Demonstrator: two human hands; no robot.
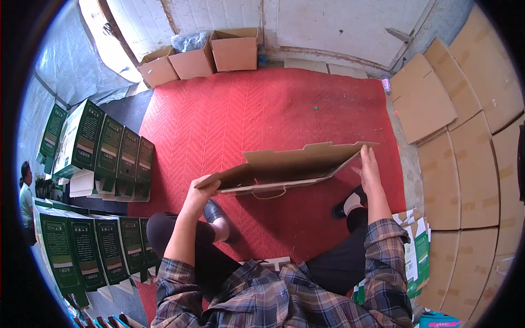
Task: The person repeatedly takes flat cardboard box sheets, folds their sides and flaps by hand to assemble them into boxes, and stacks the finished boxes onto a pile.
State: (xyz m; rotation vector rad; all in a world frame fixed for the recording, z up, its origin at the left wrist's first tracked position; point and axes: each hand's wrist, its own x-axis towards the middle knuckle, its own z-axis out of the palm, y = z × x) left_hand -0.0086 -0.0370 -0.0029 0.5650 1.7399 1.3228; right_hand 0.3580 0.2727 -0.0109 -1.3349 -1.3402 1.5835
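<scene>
Between my two hands is a partly opened cardboard box (295,158), its brown inside facing up and a thin cord handle (269,195) hanging on the near side. My left hand (203,192) grips its left end, thumb over the edge. At the right end, my right hand (369,167) pinches the upper corner with the fingers along the outer side. The box is held above the red mat, between my knees. Its outer printed face is mostly hidden from me.
Rows of green printed boxes (112,147) stand on the left. Stacked brown cartons (473,169) line the right side, with flat green and white boxes (418,251) near my right elbow. Open cartons (235,52) sit by the far wall on the red mat's (208,120) edge. Another person (26,202) is at far left.
</scene>
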